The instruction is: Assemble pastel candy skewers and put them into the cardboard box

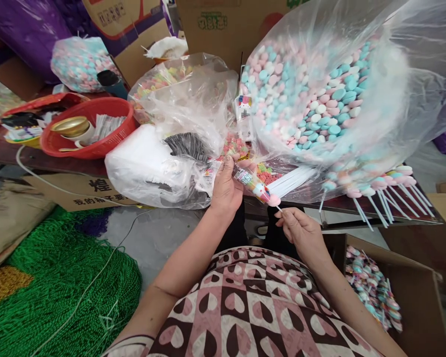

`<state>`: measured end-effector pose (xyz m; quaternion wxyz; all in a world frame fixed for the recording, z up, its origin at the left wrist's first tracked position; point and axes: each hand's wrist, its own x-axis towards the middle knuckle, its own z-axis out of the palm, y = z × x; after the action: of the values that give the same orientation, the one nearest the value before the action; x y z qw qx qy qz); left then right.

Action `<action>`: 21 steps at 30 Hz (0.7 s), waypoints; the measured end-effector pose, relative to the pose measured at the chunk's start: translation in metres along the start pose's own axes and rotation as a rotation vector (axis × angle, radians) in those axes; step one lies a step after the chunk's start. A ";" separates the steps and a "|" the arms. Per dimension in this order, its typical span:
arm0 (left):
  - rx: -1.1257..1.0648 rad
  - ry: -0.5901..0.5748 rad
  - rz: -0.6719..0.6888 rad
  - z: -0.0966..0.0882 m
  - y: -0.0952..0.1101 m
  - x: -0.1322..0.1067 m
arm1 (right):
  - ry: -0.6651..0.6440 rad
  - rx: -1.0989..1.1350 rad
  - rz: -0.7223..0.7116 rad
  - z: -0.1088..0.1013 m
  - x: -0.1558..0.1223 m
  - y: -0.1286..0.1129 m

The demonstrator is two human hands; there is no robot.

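Note:
My left hand is closed on the upper end of a narrow clear printed wrapper. Inside that wrapper sits a marshmallow candy skewer, whose pink end piece shows at the opening. With fingertips pinched together, my right hand grips the white stick below it. Just behind the wrapper lie red and green ring-shaped gummies and a bundle of loose white sticks. Printed wrappers rest left of my left hand.
A big clear bag of pastel marshmallows fills the table's right side. Candy skewers line the right edge, sticks overhanging. Below stands a cardboard box holding wrapped skewers. At left are a red basket and, on the floor, green cords.

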<state>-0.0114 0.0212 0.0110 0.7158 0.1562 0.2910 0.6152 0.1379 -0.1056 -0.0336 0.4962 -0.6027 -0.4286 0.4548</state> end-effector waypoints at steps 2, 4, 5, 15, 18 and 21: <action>0.016 -0.015 -0.004 0.000 0.000 -0.003 | -0.018 0.049 0.023 0.001 0.000 -0.001; 0.030 -0.041 -0.010 0.002 0.000 -0.006 | 0.010 0.076 0.012 0.004 0.000 -0.005; 0.040 -0.049 -0.011 0.004 0.000 -0.007 | 0.027 0.084 0.002 0.005 0.000 -0.008; 0.044 -0.227 0.011 0.020 0.017 -0.027 | -0.019 0.016 -0.061 0.013 -0.007 -0.027; 0.033 -0.190 0.001 0.018 0.011 -0.029 | -0.004 -0.166 -0.128 0.011 -0.006 -0.027; 0.015 -0.107 0.034 0.018 0.002 -0.030 | 0.045 -0.510 -0.293 0.009 -0.005 -0.030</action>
<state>-0.0044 -0.0048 0.0330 0.7187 0.1990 0.2542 0.6159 0.1257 -0.1042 -0.0042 0.3984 -0.6495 -0.6005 0.2424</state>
